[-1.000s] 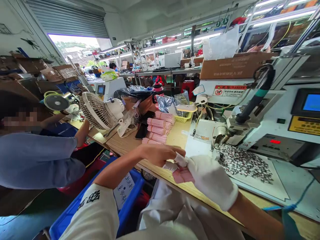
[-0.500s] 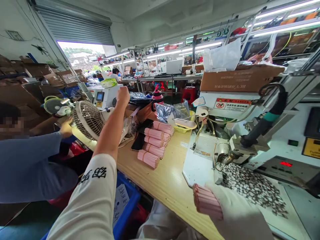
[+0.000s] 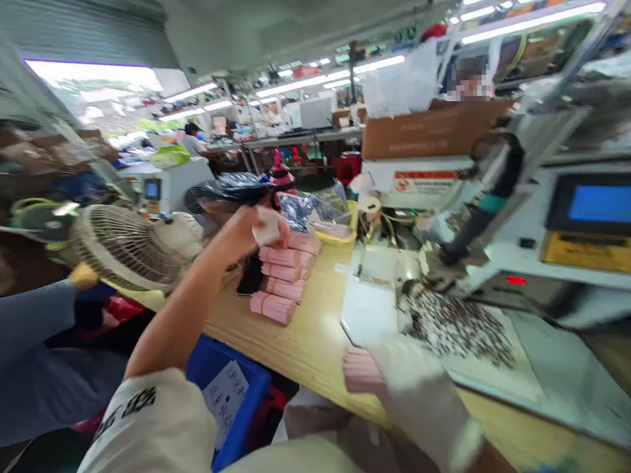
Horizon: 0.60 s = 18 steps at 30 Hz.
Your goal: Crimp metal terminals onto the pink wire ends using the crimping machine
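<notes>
My right hand [image 3: 414, 374], in a white glove, is closed around a bundle of thin pink rods [image 3: 362, 372] over the table's front edge. My bare left hand [image 3: 246, 230] is raised above the tabletop, its fingers closed on a small white paper-like piece [image 3: 267, 227]; blur hides what exactly it is. Just below and beyond that hand lie several banded pink bundles [image 3: 274, 307], stacked on the wooden table [image 3: 315, 335]. A dark phone-like slab [image 3: 250, 276] lies to their left.
A caged fan [image 3: 128, 246] stands left, near a co-worker's blue sleeve [image 3: 39, 315]. On the right is a machine with a white base plate [image 3: 369, 309] and a heap of small dark-and-white pieces [image 3: 458, 325]. A blue bin [image 3: 256, 401] sits below the table edge.
My view has swung right. My left hand has come down and back from beyond the fan toward the pink bundles, with a white piece now showing in it. My right hand still holds its bundle.
</notes>
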Each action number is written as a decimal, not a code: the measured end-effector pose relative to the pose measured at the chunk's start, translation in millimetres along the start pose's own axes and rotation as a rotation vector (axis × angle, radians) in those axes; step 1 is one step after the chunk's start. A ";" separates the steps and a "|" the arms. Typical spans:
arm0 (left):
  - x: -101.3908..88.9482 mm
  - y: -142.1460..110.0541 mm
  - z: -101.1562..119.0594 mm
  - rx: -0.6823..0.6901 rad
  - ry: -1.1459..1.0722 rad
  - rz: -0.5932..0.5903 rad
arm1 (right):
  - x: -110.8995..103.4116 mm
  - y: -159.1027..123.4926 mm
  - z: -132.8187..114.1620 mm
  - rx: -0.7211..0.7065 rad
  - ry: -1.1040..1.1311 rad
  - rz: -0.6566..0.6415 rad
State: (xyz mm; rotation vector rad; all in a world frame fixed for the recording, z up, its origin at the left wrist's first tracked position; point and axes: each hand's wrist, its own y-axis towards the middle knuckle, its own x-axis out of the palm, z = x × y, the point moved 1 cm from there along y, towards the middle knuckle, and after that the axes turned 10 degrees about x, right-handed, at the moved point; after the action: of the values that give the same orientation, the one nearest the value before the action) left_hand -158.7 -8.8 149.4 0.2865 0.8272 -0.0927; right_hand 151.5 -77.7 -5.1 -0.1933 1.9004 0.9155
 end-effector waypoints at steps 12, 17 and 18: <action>178.7 -62.7 29.6 0.011 -0.478 -0.707 | 30.8 20.2 -35.1 -0.062 -0.048 -0.333; 162.6 -43.0 30.1 0.024 -0.200 -0.738 | -13.1 11.4 -15.3 0.096 -0.039 -0.186; 163.0 -37.5 27.8 0.001 -0.144 -0.754 | -22.5 5.8 -6.9 0.119 -0.046 -0.138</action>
State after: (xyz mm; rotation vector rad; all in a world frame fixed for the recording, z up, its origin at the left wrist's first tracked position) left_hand -36.0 -47.8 39.0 -0.0454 0.7555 -0.8097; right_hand 155.3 -83.7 18.1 -0.2270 1.8675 0.7072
